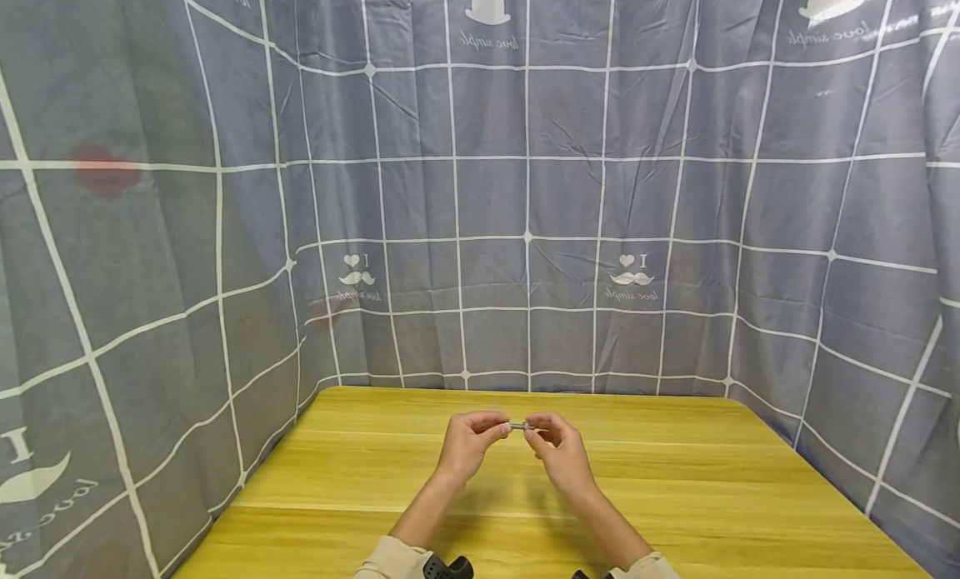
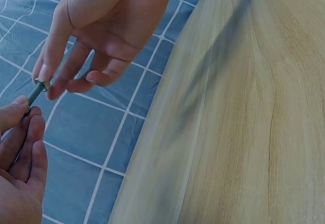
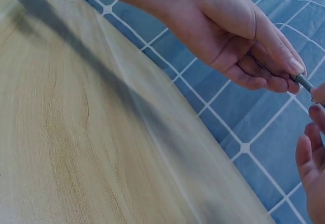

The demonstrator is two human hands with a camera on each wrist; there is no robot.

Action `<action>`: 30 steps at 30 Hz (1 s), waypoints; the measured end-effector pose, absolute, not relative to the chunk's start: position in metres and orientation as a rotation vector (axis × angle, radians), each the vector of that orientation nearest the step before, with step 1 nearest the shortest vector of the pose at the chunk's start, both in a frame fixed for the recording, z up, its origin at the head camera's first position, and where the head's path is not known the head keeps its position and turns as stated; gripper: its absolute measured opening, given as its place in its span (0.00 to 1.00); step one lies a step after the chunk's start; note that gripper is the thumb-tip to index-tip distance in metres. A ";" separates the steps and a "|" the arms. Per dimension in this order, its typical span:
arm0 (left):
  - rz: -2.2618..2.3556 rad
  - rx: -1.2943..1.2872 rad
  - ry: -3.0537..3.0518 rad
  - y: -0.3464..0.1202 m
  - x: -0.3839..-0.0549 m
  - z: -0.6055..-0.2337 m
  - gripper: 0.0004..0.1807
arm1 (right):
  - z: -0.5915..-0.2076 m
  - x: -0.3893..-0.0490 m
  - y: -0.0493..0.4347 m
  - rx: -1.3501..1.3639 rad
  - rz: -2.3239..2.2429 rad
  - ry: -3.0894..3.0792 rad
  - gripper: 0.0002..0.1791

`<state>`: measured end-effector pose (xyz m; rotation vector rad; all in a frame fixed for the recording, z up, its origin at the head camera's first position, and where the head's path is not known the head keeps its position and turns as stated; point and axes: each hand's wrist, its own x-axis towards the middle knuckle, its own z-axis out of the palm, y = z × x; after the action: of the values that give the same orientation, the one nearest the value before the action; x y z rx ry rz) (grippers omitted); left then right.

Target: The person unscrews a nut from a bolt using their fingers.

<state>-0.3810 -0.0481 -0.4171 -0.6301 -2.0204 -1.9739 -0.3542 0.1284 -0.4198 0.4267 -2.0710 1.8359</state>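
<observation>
Both hands meet over the table around a small metal bolt [image 1: 517, 426]. My left hand [image 1: 462, 450] pinches one end of it between thumb and fingers. Thumb and fingers of my right hand [image 1: 561, 454] pinch the other end, by a wider metal piece; whether this is a nut or the bolt's head, I cannot tell. In the left wrist view, thread shows along the bolt's shank [image 2: 34, 96] between the hands, partly covered by fingertips. The right wrist view shows the left hand [image 3: 238, 36] above and part of the right hand [image 3: 315, 158] at the edge.
A yellowish wood-grain table [image 1: 750, 496] lies under the hands. Grey-blue curtains [image 1: 570, 196] with white grid lines hang around its back and sides. A black wrist device [image 1: 448, 567] sits at the left cuff, and another shows partly at the right.
</observation>
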 end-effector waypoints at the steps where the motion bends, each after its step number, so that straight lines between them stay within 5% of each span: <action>1: -1.976 -0.631 -2.019 -0.048 -0.381 -0.417 0.07 | -0.416 -0.351 0.128 0.428 1.835 -2.073 0.11; 12: -1.978 -0.637 -2.015 -0.049 -0.380 -0.417 0.07 | -0.398 -0.328 0.124 0.467 1.836 -2.043 0.08; 30: -1.980 -0.633 -2.016 -0.048 -0.380 -0.415 0.06 | -0.429 -0.361 0.130 0.434 1.845 -2.049 0.13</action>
<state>-0.3800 -0.0484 -0.4154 -0.6327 -2.0158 -1.9803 -0.3609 0.1298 -0.4290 0.4338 -2.0487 1.8448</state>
